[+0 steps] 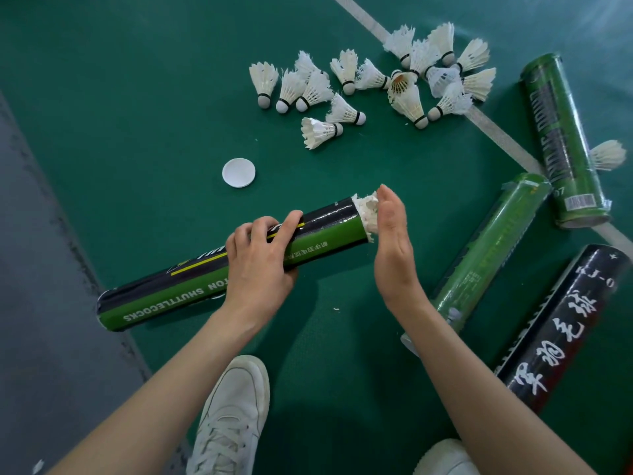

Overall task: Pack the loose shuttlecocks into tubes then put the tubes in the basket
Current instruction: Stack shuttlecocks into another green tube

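Your left hand (pixel 260 265) wraps the middle of a black-and-green tube (pixel 164 296), fingers curled over its glossy top, and holds it almost level, low over the floor (pixel 137 97). Your right hand (pixel 394 241) is flat, fingers straight and together, with its palm set against the end shuttlecock (pixel 368 210), whose frayed white feathers stick out of the tube's open mouth. You cannot tell whether the tube's far end rests on the floor. The tube is a long cylinder in shiny film, with a yellow stripe and white lettering along its side. A round white lid (pixel 238 172) lies flat on the floor just beyond the tube, apart from it. Farther out, the loose shuttlecocks (pixel 317 89) lie in a ragged scatter, with white feathered skirts, many tattered, on rounded bases banded in black. The right-hand cluster lies on and beside a white court line (pixel 496 132). Three more tubes lie on the floor to your right. A far green tube (pixel 561 138) lies over that line, and a single shuttlecock (pixel 608 154) peeks out from behind it. A near green tube (pixel 493 248) slants toward you, its lower end hidden by your right forearm. A black tube (pixel 561 330) with white brush characters lies at the right edge. The floor is matte green sports matting, with a grey strip (pixel 41 303) along the left. A white lace-up shoe (pixel 229 416) sits between your forearms, and another white shoe (pixel 445 457) shows at the bottom edge.
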`<state>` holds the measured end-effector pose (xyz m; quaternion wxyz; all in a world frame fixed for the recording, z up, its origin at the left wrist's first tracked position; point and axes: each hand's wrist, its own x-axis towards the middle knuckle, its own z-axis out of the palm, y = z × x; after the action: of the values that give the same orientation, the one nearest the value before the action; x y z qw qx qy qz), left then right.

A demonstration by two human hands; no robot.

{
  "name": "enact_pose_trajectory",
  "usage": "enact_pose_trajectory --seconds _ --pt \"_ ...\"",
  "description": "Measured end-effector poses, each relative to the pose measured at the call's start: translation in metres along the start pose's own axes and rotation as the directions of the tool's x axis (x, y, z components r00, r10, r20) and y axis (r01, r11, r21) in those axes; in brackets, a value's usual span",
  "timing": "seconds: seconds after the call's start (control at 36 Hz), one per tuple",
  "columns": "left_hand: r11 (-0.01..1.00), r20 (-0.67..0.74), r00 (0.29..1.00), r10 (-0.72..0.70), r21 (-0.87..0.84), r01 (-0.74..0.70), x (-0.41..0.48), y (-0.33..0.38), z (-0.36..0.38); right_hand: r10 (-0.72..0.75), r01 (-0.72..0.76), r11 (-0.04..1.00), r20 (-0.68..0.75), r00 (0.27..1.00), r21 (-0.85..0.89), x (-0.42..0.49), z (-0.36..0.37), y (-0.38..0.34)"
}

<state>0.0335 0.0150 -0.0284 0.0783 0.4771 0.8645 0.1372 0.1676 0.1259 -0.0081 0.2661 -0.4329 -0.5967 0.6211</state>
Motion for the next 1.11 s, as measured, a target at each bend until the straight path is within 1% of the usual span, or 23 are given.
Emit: enact_pose_trajectory --seconds 0.19,0.33,0.47,0.56,0.64,0.72,0.86,1.0,1.11 --pt "1.0 -0.055 0.998 0.024 0.015 -0.023 0.013 0.009 -0.006 0.02 -0.02 1.0 0.052 0.998 -0.008 -0.001 -0.003 -0.01" --pt "0.999 -0.078 0.996 0.049 0.01 -0.048 0.017 0.021 -0.011 0.057 -0.053 0.997 0.073 0.996 -0.057 0.0 -0.005 -0.013" --pt "0.994 -0.019 0.996 0.092 0.056 -0.091 0.024 0.034 -0.021 0.092 -0.088 0.995 0.102 0.991 -0.041 0.002 -0.025 -0.021" --pt "0.989 0.019 0.991 0.132 0.059 -0.133 0.035 0.048 -0.033 0.055 -0.054 0.998 0.037 0.998 -0.02 0.007 -0.037 -0.033" --pt "0.981 0.058 0.983 0.175 0.079 -0.18 0.05 0.063 -0.051 -0.01 0.01 0.999 -0.004 1.0 -0.046 0.011 -0.051 -0.055" --pt "0.969 0.072 0.972 0.223 0.095 -0.23 0.066 0.077 -0.073 -0.072 0.072 0.992 0.005 0.997 -0.101 0.017 -0.066 -0.077" --pt "0.954 0.084 0.957 0.277 0.099 -0.285 0.095 0.09 -0.102 -0.117 0.122 0.985 0.045 0.992 -0.123 0.034 -0.072 -0.098" --pt "0.952 0.114 0.955 0.272 0.112 -0.285 0.132 0.091 -0.091 -0.067 0.079 0.991 0.104 0.992 -0.107 0.072 -0.074 -0.095" --pt "0.946 0.137 0.946 0.295 0.098 -0.309 0.166 0.099 -0.06 0.025 -0.011 0.99 0.095 0.995 -0.139 0.11 -0.092 -0.083"
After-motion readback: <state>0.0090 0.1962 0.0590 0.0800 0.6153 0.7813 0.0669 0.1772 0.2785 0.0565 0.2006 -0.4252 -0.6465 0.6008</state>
